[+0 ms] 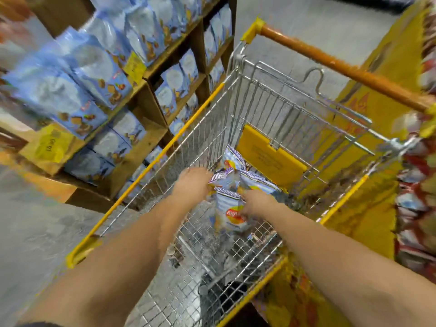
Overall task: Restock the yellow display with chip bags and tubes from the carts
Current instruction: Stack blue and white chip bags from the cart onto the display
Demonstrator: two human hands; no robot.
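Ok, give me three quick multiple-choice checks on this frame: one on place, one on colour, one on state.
1. Where are the chip bags?
A. inside the cart
B. on the floor
C. on the brown shelf

2. What colour is the cart handle?
A. green
B. orange
C. black

3. What are the hands doing?
A. hanging idle
B. pushing the handle
C. taking hold of the bags

Key: 1 A, the bags lie within the cart walls. 2 B, the bar is orange with yellow ends. 3 C, the left hand and right hand both reach in and close on the bags.
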